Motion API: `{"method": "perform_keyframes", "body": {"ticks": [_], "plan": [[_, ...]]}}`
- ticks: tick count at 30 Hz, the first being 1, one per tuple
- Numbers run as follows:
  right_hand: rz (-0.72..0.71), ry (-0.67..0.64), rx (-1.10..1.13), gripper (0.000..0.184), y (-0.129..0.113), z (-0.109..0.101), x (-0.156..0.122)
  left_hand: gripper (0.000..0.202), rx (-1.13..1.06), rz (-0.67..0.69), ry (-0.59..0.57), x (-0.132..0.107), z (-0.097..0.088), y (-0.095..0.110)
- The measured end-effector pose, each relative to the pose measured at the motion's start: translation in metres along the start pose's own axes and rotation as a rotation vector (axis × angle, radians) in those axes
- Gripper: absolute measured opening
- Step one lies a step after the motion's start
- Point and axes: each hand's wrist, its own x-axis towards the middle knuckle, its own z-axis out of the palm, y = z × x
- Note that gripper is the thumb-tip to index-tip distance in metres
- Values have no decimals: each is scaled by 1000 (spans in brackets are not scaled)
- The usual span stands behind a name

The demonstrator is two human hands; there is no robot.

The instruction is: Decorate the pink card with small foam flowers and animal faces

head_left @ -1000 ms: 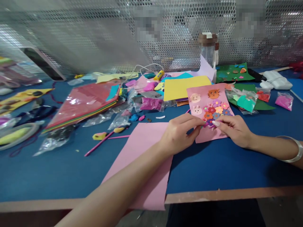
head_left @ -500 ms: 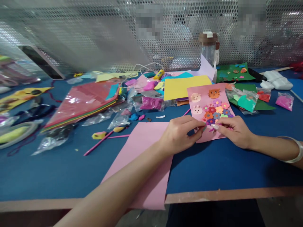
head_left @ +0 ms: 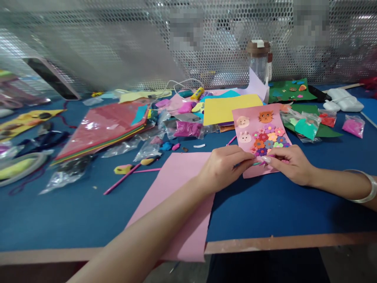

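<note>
A pink decorated sheet (head_left: 239, 113) lies right of the middle, bearing a cluster of colourful flowers (head_left: 269, 138), an orange cat face (head_left: 266, 116) and two pale animal faces. Over its lower edge, my left hand (head_left: 225, 169) is closed in a pinch, its fingertips on a thin green strip (head_left: 258, 163). My right hand (head_left: 293, 163) faces it from the other side, thumb and forefinger closed, the fingertips nearly meeting the left ones. A small pinkish bit shows at the right fingers, mostly hidden. Beneath my left forearm lies a plain pink sheet (head_left: 179, 169).
Coloured sheets in a clear sleeve (head_left: 103, 125), bags of clay (head_left: 188, 129) and a yellow sheet (head_left: 232, 110) spread across the back. Pink sticks (head_left: 122, 180) lie at left. A bottle (head_left: 258, 59) stands by the mesh panel (head_left: 118, 51). A phone (head_left: 53, 78) leans at far left.
My left fingertips have moved slightly right and closed in on the right ones. The thin green strip now shows between the two hands.
</note>
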Motion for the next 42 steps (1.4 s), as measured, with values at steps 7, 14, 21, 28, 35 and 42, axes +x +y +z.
{"method": "perform_keyframes", "body": {"ticks": [7, 14, 21, 28, 35, 42], "plan": [[-6, 2, -15, 29, -1, 0, 0, 16, 29, -6, -12, -2, 3, -2], [-34, 2, -29, 26, -1, -1, 1, 8, -1, -7, -17, 0, 0, 0], [-55, 18, -35, 26, 0, 0, 0, 14, 19, -7, -31, -2, 3, -3], [-56, 6, -38, 26, 0, 0, 0, 12, 5, -6, -56, -2, 1, -2], [-53, 6, -36, 25, -1, 0, 0, 12, 8, -12, -50, -3, 2, -4], [-62, 4, -39, 24, 0, 1, 0, 15, 48, -22, -74, -2, 0, -1]]}}
